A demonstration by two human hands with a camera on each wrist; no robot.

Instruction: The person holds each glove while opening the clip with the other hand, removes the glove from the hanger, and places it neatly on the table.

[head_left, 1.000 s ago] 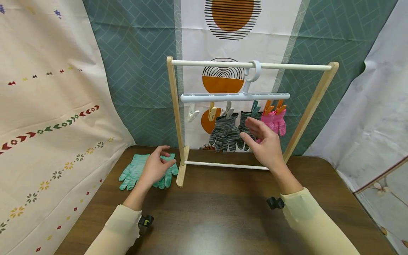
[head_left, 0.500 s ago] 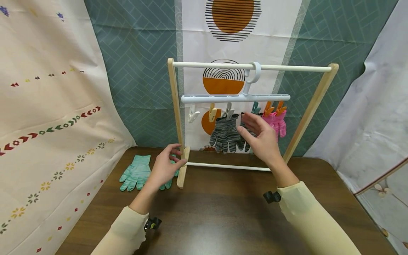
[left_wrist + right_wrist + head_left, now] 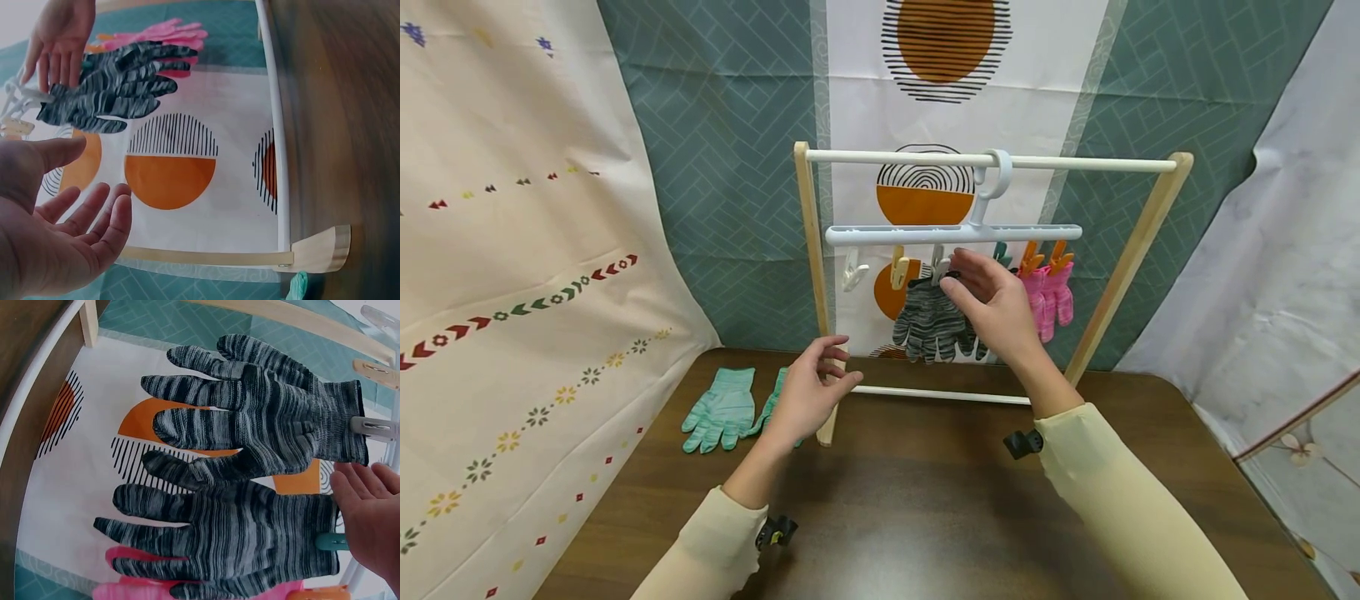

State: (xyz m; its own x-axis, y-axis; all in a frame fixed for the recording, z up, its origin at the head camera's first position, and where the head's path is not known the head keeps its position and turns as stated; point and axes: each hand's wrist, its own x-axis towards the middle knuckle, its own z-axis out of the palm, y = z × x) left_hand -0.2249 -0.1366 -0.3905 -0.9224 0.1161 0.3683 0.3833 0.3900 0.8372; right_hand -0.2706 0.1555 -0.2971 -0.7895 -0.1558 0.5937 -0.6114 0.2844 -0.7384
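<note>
My right hand [image 3: 996,312] is raised before the hanger with loosely bent fingers, its tips close to the cuff of one black-and-grey striped glove [image 3: 281,419]. That glove hangs from a grey clothespin [image 3: 375,427]; a second striped glove [image 3: 231,531] beside it hangs from a teal clothespin [image 3: 331,541]. In the head view my right hand hides most of the second one. My left hand [image 3: 808,392] hovers by the rack's left post, fingers relaxed, holding nothing. Behind it on the table lie two green gloves, one [image 3: 724,408] in full view, the other [image 3: 771,400] partly covered.
A pale blue hanger [image 3: 910,235] hooks over the top bar of the wooden rack [image 3: 1135,250]. Pink gloves [image 3: 1058,293] hang at its right from orange clothespins [image 3: 1032,257]. White [image 3: 853,271] and cream [image 3: 899,268] clothespins at its left hold nothing. Patterned cloths enclose the table [image 3: 925,500].
Both hands have moved: my left from over the green gloves rightward to the rack's left post, my right leftward and a little up along the striped gloves. The gloves hang as before.
</note>
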